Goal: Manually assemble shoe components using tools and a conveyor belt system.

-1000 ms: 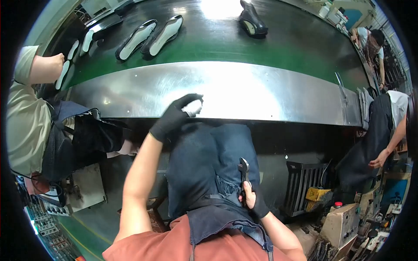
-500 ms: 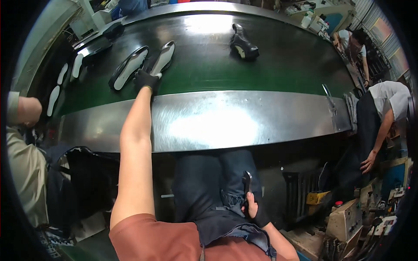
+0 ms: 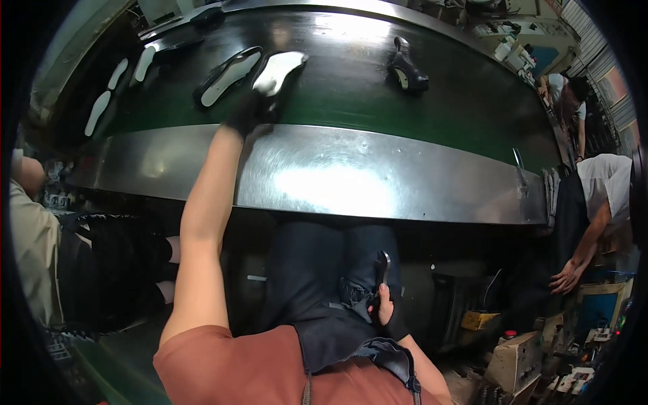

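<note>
My left hand (image 3: 248, 111), in a dark glove, reaches over the green belt (image 3: 324, 111) and grips the near end of a black shoe (image 3: 273, 104). Motion smears the fingers and the shoe, whose pale sole (image 3: 280, 67) faces up. Just left of it rests another black shoe (image 3: 202, 96), pale sole upward too. Down by my lap, my right hand (image 3: 385, 312) is closed round a dark hand tool (image 3: 383, 268) with a shiny curved head. The tool's lower part is hidden, so its exact kind is unclear.
A metal ledge (image 3: 324, 175) runs along the belt's near side. Farther right on the belt sits a black shoe (image 3: 409, 73). Several white soles (image 3: 98, 113) lie at left. A seated person (image 3: 34, 236) is at my left; another person (image 3: 604, 189) bends at right.
My left hand and the gripped shoe have shifted, and the shoe has turned so its pale sole shows more broadly. The whole view has swung somewhat. My right hand still holds the tool.
</note>
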`<action>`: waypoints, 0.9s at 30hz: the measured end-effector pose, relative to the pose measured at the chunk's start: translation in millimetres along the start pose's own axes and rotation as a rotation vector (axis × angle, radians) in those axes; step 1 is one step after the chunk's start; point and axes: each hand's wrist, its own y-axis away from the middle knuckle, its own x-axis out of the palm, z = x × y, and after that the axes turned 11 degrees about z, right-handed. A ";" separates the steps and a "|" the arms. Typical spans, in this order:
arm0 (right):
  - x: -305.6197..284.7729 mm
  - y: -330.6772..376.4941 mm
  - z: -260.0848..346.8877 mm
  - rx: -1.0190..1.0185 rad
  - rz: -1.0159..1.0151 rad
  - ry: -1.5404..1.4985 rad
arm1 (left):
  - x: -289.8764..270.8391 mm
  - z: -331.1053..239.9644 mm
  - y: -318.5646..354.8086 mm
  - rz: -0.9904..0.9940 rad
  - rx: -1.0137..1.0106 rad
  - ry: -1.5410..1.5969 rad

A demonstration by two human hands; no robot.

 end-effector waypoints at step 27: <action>23.1 88.6 21.5 -0.272 0.492 -0.151 | 251.4 205.9 239.2 0.211 0.436 -0.273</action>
